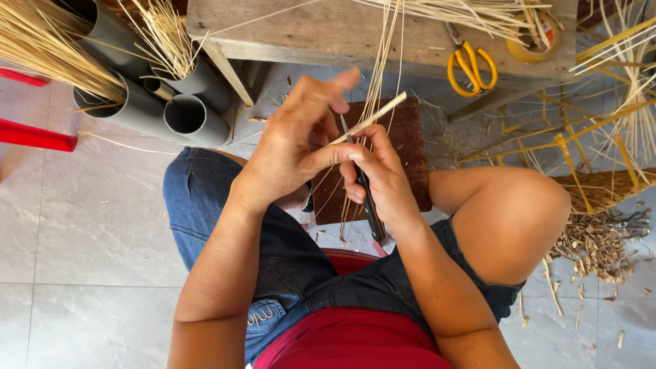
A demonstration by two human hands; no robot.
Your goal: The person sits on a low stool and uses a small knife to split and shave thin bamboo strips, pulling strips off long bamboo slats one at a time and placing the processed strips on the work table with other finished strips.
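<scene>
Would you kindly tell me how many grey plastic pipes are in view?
4, clustered at upper left: one at the top holding straw, one below it, one open-mouthed, one behind. More may be hidden.

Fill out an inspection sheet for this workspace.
Surface: grey tiled floor; dark wooden block between the knees.
Job's things: pale bamboo strip; dark-handled knife.
Clutter: shavings pile at right; loose splints on the floor.
Grippers: left hand pinches the strip; right hand grips the knife.
Cables: nothing seen.
Surroundings: grey pipes holding splint bundles; wooden bench with yellow-handled scissors and tape roll; yellow stick frame.
</scene>
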